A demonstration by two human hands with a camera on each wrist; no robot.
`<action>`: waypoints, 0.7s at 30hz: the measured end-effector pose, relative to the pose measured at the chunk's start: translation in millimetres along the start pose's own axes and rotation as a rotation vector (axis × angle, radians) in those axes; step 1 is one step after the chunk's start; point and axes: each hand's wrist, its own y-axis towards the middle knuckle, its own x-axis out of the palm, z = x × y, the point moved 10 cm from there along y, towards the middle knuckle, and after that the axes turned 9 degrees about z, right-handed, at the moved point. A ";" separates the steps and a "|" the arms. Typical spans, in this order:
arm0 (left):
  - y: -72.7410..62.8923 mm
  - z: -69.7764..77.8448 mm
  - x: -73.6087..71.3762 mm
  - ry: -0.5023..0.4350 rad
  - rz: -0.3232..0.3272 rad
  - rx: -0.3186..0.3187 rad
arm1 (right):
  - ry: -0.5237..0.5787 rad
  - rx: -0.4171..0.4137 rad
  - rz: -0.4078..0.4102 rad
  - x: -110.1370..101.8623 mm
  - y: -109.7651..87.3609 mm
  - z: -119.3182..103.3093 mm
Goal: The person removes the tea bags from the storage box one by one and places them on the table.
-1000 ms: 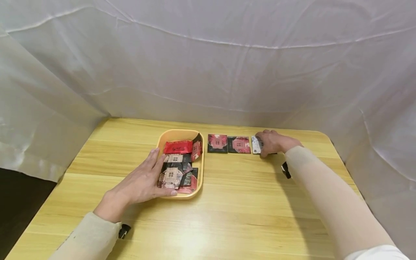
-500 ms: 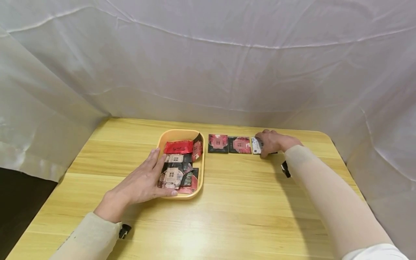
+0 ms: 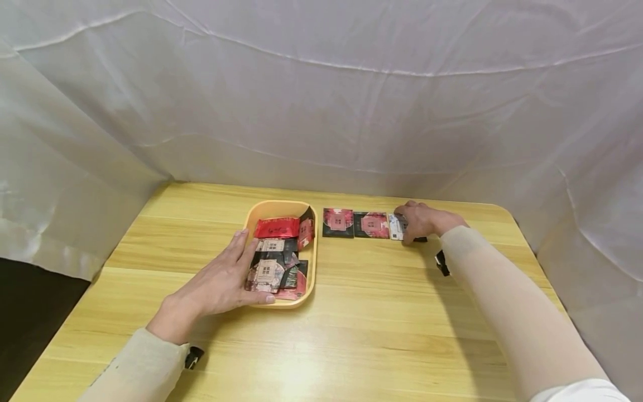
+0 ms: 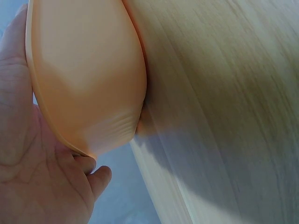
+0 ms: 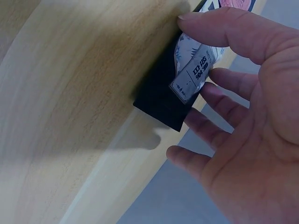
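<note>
My left hand (image 3: 221, 276) rests along the left side of the yellow plastic tray (image 3: 312, 268), fingers over its rim and thumb at the near end. In the left wrist view, the palm lies beside the tray's outer wall (image 4: 93, 74). At the row's right end, my right hand (image 3: 421, 218) holds a black sachet with a white patterned label (image 5: 194, 74), thumb on one edge and fingertips along the opposite one. The sachet lies flat on the table, partly hidden by the hand in the head view. To its left lie two red-and-black sachets (image 3: 371, 225).
Several sachets fill the tray, among them a shiny red packet (image 3: 277, 228) and a black one with a cream label (image 3: 266, 273). The wooden table (image 3: 351, 335) meets a pale cloth (image 3: 321, 111) at the back and sides.
The sachet under my right hand has shifted very slightly toward the near side, more level with its neighbour. My left hand stays at the tray.
</note>
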 end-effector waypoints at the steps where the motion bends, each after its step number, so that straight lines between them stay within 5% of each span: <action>1: 0.0 0.2 0.0 -0.002 -0.001 0.000 | 0.002 -0.002 0.002 -0.3 -0.1 -0.5; 13: 1.2 1.2 1.3 -0.011 -0.004 -0.007 | 0.003 0.009 -0.003 1.1 0.3 1.1; 21: 5.0 3.6 2.5 -0.012 -0.007 -0.001 | -0.020 -0.037 0.069 -9.8 -2.9 -13.9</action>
